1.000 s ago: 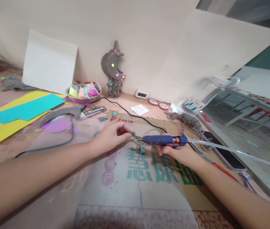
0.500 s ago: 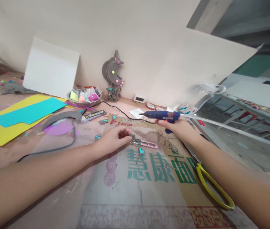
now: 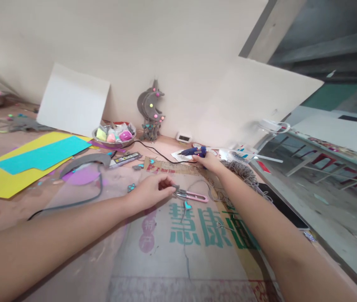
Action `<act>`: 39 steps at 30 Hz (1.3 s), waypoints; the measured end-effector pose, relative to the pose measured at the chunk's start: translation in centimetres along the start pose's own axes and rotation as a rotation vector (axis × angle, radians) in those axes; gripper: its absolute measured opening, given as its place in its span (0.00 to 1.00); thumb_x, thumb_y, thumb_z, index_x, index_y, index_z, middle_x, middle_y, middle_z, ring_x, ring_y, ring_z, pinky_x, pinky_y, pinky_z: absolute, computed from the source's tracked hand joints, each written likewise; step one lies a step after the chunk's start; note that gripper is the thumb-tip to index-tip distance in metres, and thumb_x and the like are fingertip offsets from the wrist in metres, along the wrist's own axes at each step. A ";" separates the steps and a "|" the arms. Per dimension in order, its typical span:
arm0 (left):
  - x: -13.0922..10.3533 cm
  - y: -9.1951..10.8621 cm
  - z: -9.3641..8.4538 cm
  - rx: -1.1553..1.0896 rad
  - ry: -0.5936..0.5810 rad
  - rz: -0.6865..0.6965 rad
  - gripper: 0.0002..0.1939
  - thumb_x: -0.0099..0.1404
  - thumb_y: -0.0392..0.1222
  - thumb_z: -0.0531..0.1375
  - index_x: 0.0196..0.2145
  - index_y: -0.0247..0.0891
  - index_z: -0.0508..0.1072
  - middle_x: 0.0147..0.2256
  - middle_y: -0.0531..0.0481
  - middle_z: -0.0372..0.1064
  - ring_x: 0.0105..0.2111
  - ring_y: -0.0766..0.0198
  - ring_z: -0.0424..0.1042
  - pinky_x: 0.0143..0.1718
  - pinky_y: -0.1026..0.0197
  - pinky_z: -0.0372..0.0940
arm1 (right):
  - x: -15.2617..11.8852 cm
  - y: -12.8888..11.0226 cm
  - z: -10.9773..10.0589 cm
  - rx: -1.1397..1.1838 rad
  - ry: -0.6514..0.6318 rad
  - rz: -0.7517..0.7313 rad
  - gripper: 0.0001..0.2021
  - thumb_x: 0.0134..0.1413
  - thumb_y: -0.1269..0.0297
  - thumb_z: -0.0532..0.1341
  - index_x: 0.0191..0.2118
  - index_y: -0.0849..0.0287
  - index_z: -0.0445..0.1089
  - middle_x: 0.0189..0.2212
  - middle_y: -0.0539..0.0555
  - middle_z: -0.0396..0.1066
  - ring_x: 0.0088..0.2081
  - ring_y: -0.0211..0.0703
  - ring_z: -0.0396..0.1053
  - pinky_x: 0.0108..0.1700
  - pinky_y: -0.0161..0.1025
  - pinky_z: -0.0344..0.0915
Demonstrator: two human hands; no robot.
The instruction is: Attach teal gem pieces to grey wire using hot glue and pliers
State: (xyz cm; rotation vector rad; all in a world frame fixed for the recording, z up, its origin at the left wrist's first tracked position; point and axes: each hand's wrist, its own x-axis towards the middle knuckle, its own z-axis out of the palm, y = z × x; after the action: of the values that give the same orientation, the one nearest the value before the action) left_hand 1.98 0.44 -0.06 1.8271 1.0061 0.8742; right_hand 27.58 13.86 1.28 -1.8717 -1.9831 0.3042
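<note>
My left hand (image 3: 156, 189) is closed in a pinch on a small grey piece (image 3: 176, 188), mostly hidden by the fingertips. Just right of it lie thread snips with a pink handle (image 3: 199, 196). Below the snips is a small turquoise heart (image 3: 187, 205) on grey string (image 3: 186, 251). Farther back, my right hand (image 3: 209, 162) grips a blue hot glue gun (image 3: 191, 152), its nozzle pointing left over a white paper piece (image 3: 176, 156). Its handle is largely covered by my hand.
A grey yarn bundle (image 3: 243, 174) and a dark flat panel (image 3: 287, 207) lie beyond my right forearm. At the back are a bowl of coloured clay packs (image 3: 115, 141), a grey moon ornament (image 3: 150, 107) and a clear jug (image 3: 265, 132). Yellow (image 3: 8, 184) and turquoise sheets (image 3: 44, 155) lie left.
My right hand has carried the glue gun back and left, lower toward the white paper. The yellow-handled scissors are no longer visible, and the yarn bundle now shows. My left hand keeps its pinch.
</note>
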 end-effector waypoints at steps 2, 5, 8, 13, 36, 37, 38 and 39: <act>0.0 0.0 0.0 -0.001 0.000 -0.007 0.06 0.58 0.39 0.57 0.33 0.35 0.70 0.30 0.51 0.71 0.29 0.66 0.68 0.32 0.63 0.64 | 0.0 0.4 -0.2 -0.019 -0.015 -0.032 0.20 0.50 0.51 0.59 0.38 0.66 0.72 0.32 0.60 0.75 0.33 0.47 0.71 0.36 0.39 0.65; 0.0 0.2 0.1 0.003 -0.001 -0.021 0.06 0.58 0.39 0.57 0.32 0.35 0.70 0.29 0.52 0.71 0.29 0.66 0.68 0.31 0.64 0.63 | -0.2 0.9 -0.7 -0.048 -0.050 -0.086 0.22 0.51 0.50 0.59 0.42 0.66 0.71 0.35 0.60 0.75 0.35 0.46 0.71 0.37 0.38 0.65; -0.1 0.4 0.0 -0.003 -0.007 -0.024 0.05 0.59 0.39 0.56 0.33 0.35 0.70 0.30 0.52 0.71 0.29 0.66 0.68 0.30 0.64 0.63 | -1.3 1.3 -1.4 -0.089 -0.068 -0.135 0.22 0.52 0.52 0.59 0.45 0.66 0.70 0.38 0.60 0.75 0.36 0.47 0.71 0.39 0.39 0.65; -0.2 0.2 0.0 -0.008 0.002 -0.024 0.07 0.60 0.40 0.56 0.34 0.35 0.69 0.31 0.51 0.70 0.30 0.66 0.68 0.32 0.64 0.63 | -5.5 1.4 -3.4 -0.192 -0.054 -0.202 0.19 0.47 0.58 0.63 0.44 0.63 0.71 0.42 0.62 0.74 0.43 0.54 0.70 0.46 0.45 0.62; -0.7 -0.2 0.2 0.064 -0.129 0.087 0.07 0.62 0.40 0.54 0.35 0.36 0.69 0.31 0.51 0.71 0.31 0.66 0.69 0.33 0.64 0.64 | -17.7 -5.3 -0.2 0.452 -0.128 -0.409 0.06 0.62 0.68 0.48 0.35 0.57 0.60 0.29 0.50 0.69 0.25 0.34 0.65 0.29 0.34 0.62; -0.7 -0.2 0.2 0.080 -0.134 0.094 0.07 0.62 0.40 0.54 0.36 0.36 0.70 0.31 0.52 0.72 0.31 0.66 0.69 0.33 0.64 0.64 | -17.6 -5.1 -0.1 0.491 -0.125 -0.352 0.05 0.62 0.67 0.49 0.35 0.57 0.60 0.26 0.49 0.68 0.22 0.33 0.63 0.27 0.33 0.61; -0.8 -0.2 0.2 0.109 -0.134 0.104 0.07 0.62 0.40 0.55 0.35 0.36 0.70 0.31 0.52 0.72 0.30 0.66 0.69 0.33 0.64 0.64 | -17.4 -5.0 0.0 0.523 -0.123 -0.322 0.04 0.61 0.67 0.51 0.35 0.57 0.61 0.25 0.48 0.67 0.21 0.33 0.62 0.25 0.32 0.61; -0.8 -0.2 0.2 0.145 -0.131 0.122 0.07 0.62 0.40 0.55 0.36 0.37 0.70 0.31 0.52 0.72 0.30 0.66 0.69 0.33 0.64 0.64 | -17.3 -4.9 0.1 0.546 -0.119 -0.313 0.02 0.60 0.67 0.53 0.36 0.57 0.61 0.24 0.47 0.67 0.21 0.33 0.64 0.26 0.32 0.62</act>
State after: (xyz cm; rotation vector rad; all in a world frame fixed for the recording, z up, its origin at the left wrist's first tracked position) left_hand 1.76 -0.30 -0.52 2.0576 0.9030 0.7590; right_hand 23.56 -3.62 0.94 -1.2129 -1.9706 0.7852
